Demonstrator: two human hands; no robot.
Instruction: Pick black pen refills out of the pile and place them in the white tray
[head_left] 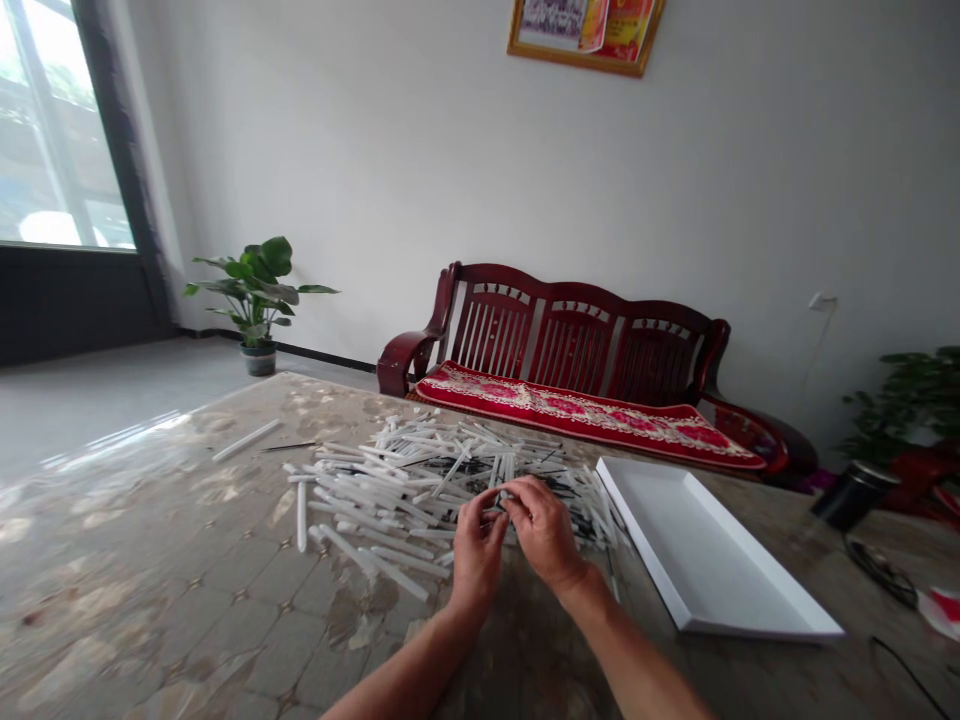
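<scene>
Marbled tabletop (150, 600) fills the lower part of the view, brown and cream, with a dark red wooden bench (570, 350) against the white wall behind it and a potted plant (259, 290) on the floor by the window. A white tray (712, 560) lies flat on the table just right of the hands, its long side running away from the person and to the left. Left of the tray sprawls a pile of white tubes (397, 480), thin sticks lying in every direction, with dark thin rods mixed in near the middle; one tube (246, 440) lies apart at the far left, pointing up and to the right.

Both forearms come in from the bottom edge and converge over the near side of the pile. The left hand (474, 552) is raised with the back of the hand facing the camera, fingers curled towards the right hand (544, 530), which sits slightly higher and bends at the wrist. Their fingertips meet and pinch a small thin piece (501, 497) between them, just above the pile; it is too small to tell which way it points.
</scene>
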